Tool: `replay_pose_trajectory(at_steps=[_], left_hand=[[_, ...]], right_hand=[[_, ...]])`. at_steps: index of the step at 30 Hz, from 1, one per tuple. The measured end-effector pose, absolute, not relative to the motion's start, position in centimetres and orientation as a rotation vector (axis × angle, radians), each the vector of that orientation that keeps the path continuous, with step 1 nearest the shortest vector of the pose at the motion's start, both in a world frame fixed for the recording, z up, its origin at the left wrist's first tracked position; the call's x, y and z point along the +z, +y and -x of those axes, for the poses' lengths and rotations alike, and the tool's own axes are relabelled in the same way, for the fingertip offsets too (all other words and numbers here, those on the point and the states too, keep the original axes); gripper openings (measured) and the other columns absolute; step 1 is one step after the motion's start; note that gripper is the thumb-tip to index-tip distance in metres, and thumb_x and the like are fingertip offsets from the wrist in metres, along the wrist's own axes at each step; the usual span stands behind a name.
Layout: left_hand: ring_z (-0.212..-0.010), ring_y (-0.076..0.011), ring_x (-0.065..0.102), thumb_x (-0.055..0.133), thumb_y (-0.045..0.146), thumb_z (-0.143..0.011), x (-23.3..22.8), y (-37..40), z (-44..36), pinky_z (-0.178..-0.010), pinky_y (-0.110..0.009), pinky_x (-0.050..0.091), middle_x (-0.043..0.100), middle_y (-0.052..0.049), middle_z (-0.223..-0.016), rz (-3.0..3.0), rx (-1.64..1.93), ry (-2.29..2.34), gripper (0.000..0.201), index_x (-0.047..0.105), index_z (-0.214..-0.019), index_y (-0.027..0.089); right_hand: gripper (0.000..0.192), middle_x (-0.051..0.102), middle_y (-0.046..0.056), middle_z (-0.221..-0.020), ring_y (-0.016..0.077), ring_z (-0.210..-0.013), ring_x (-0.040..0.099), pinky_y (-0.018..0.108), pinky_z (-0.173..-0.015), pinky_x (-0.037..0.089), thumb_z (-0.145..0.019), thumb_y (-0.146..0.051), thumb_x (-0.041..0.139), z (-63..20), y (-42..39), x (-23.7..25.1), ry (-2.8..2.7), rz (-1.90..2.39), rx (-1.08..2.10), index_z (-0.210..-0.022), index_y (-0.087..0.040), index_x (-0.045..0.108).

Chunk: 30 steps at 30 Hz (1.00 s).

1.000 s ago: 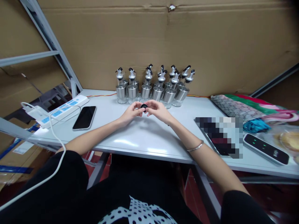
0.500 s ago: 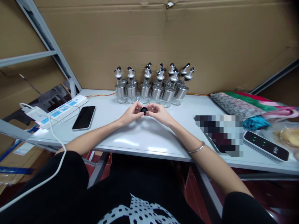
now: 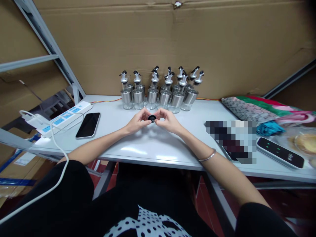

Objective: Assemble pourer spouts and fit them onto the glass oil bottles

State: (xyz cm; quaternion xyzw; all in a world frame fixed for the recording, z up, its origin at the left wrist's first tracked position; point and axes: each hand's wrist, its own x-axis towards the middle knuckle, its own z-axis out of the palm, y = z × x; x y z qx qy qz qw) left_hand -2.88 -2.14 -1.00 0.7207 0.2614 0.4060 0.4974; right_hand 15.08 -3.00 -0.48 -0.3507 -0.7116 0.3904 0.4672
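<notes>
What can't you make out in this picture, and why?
Head view: small black part, sides partly hidden by fingers.
Head view: rear bottles, mostly hidden behind front bottles.
Head view: dark item, details lost under pixelation.
Head view: white cable, cut off at left edge.

Tabletop (image 3: 153, 143) glare, perhaps slight blur

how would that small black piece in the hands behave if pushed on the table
The small black piece is probably light, judging by its size. Its round outline suggests it could roll on edge, and the glossy table may let it slide.
</notes>
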Motion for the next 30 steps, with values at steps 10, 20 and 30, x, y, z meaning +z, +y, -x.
replay_pose_trajectory(at_steps=[10,20,30], left_hand=[[-0.072,-0.0106,0.055,0.067,0.041,-0.076,-1.3,-1.9,2.8,-0.068,-0.023,0.044,0.056,0.0,-0.086,-1.745,1.019,0.641,0.04,0.05,-0.103,0.019],[-0.098,-0.017,0.055,0.058,0.017,-0.072,-0.9,-2.6,2.4,-0.077,-0.024,0.044,0.056,-0.005,-0.102,-1.817,1.06,0.654,0.021,0.062,-0.093,0.018],[-0.091,-0.0142,0.056,0.063,0.018,-0.065,-1.8,-2.2,2.1,-0.075,-0.023,0.04,0.061,-0.003,-0.094,-1.628,1.01,0.754,0.04,0.045,-0.101,0.018]], right_hand=[[0.025,0.063,-0.001,-0.076,0.0147,-0.073,0.059,0.03,-0.074,0.047,-0.06,-0.027,0.07,-15.6,-2.7,-0.6,-1.68,0.819,1.017,-0.074,-0.021,0.05],[0.023,0.069,0.006,-0.085,0.0193,-0.079,0.061,0.032,-0.073,0.045,-0.073,-0.038,0.063,-20.2,-1.1,1.7,-1.887,1.122,0.796,-0.079,-0.017,0.07],[0.024,0.07,0.009,-0.072,0.019,-0.066,0.06,0.027,-0.058,0.036,-0.077,-0.035,0.06,-23.1,0.4,0.1,-2.101,1.918,0.229,-0.072,-0.014,0.071]])
